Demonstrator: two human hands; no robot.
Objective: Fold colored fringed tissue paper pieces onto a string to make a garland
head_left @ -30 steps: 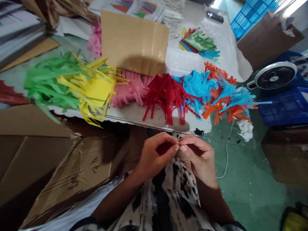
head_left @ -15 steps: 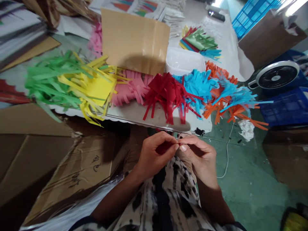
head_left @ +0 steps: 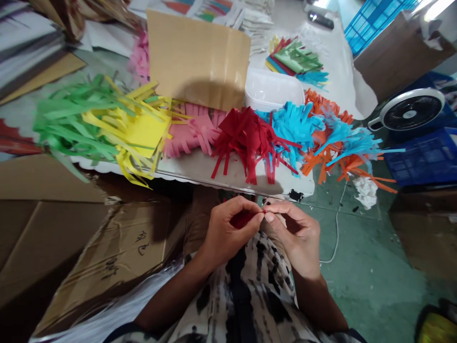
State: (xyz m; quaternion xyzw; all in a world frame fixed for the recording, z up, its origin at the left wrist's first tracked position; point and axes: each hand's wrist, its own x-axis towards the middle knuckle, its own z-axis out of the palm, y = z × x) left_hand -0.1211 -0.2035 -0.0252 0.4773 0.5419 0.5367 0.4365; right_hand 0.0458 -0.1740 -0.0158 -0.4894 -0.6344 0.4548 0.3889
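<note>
Well, our hands are together just above our black-and-white patterned top, fingertips meeting. Our left hand curls around a small piece of red paper, and our right hand pinches its end against the left fingers, so the paper sits between them, mostly hidden. Just ahead, along the scalloped white edge of the desk, lies a row of fringed paper bunches: green, yellow, pink, red, blue and orange, the last two overlapping at the right. Behind them stand a sheet of tan cardboard and a white plastic tub, with a smaller stack of mixed paper strips beyond the tub. To our left, flattened cardboard with handwritten characters fills the lower corner. To our right, a white cable and crumpled white paper lie on the green floor, near a round fan and a blue plastic crate.
</note>
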